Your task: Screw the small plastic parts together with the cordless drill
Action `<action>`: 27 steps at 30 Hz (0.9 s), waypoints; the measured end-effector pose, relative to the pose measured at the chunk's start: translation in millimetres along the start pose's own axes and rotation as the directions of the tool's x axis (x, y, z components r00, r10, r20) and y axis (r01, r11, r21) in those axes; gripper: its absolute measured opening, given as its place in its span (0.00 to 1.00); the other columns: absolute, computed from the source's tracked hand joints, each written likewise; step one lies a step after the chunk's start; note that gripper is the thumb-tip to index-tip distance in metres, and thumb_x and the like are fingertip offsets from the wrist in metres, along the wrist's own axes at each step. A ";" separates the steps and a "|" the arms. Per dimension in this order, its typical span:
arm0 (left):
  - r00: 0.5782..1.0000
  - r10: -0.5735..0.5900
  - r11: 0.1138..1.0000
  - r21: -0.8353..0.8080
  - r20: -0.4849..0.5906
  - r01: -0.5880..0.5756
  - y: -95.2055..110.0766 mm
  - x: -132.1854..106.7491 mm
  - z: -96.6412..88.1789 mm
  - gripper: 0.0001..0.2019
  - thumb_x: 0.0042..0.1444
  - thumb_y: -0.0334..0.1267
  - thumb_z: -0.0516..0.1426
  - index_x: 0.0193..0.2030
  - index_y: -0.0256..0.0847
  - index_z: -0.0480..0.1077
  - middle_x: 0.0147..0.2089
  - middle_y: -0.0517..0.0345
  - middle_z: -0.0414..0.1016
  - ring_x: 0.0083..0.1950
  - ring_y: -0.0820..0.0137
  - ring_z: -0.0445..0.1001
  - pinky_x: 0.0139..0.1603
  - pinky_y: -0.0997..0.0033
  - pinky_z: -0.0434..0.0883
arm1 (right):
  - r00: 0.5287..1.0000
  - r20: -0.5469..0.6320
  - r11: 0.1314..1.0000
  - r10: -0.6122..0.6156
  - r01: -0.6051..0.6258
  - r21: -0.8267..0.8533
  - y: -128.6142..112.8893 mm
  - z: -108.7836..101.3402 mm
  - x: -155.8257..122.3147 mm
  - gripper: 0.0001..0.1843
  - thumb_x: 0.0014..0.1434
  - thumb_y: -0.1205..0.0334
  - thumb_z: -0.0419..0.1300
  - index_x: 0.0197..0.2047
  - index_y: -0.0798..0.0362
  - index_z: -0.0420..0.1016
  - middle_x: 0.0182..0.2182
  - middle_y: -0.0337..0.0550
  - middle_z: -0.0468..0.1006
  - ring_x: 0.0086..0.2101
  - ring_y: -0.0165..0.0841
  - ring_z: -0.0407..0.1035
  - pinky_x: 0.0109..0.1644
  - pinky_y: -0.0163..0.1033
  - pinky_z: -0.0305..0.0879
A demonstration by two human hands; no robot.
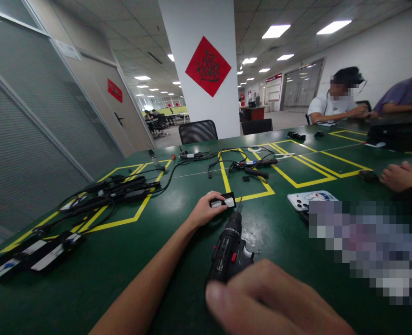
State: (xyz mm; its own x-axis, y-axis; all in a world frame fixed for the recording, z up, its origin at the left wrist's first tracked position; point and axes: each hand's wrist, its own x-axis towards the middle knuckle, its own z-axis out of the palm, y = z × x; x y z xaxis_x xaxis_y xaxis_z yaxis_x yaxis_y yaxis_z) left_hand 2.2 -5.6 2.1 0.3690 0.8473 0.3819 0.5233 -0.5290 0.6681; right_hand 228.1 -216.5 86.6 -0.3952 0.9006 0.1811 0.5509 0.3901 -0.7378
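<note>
My left hand [209, 208] pinches the box [230, 202], long axis crosswise, while my right hand [270, 295] grips the drill [225, 253], its bit [240, 205] pointing forward just right of the box.

A black drill [223, 256] slants, its bit [240, 205] near a small, apparently flat black-and-white piece [230, 202].

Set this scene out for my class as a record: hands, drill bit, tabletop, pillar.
Left hand: holds a small, flat, black-and-white rectangular piece
Right hand: grips a black power drill
Thin metal drill bit: tip close to the piece; contact unclear
Glossy green tabletop: marked with yellow rectangular outlines
White pillar: bears a red diamond-shaped sign
</note>
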 end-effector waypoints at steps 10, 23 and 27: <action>1.000 0.002 1.000 0.009 -0.001 -0.002 4.8 -1.7 -2.5 0.14 0.49 0.44 0.59 0.41 0.41 0.73 0.50 0.51 0.67 0.51 0.64 0.67 0.54 0.61 0.65 | 0.961 0.177 0.758 0.212 -0.048 -0.650 20.3 48.4 23.5 0.42 0.51 0.65 0.59 0.66 0.56 0.46 0.57 0.70 0.61 0.43 0.55 0.70 0.39 0.57 0.69; 1.000 -0.016 0.995 0.097 -0.013 0.017 -1.7 -5.7 -15.5 0.15 0.51 0.44 0.57 0.45 0.43 0.72 0.51 0.52 0.67 0.53 0.64 0.66 0.58 0.61 0.62 | 0.987 0.091 0.959 0.134 -0.106 -0.262 40.5 22.0 25.3 0.49 0.43 0.65 0.57 0.67 0.44 0.41 0.52 0.53 0.67 0.38 0.45 0.73 0.41 0.50 0.68; 0.999 -0.025 0.997 0.077 -0.023 0.026 -0.2 -7.7 -14.9 0.15 0.52 0.44 0.56 0.46 0.43 0.71 0.51 0.52 0.66 0.54 0.64 0.66 0.58 0.62 0.62 | 0.981 -0.025 0.978 0.193 -0.190 0.089 34.4 -11.4 20.7 0.43 0.46 0.66 0.58 0.64 0.41 0.49 0.49 0.43 0.71 0.43 0.39 0.70 0.46 0.43 0.65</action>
State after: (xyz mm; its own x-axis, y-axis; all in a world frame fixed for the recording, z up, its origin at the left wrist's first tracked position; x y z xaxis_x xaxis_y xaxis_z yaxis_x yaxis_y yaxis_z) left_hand -12.2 -11.4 8.5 0.3383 0.8610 0.3797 0.5902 -0.5084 0.6271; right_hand 247.3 -182.2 72.3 -0.2628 0.9634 0.0519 0.5485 0.1935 -0.8134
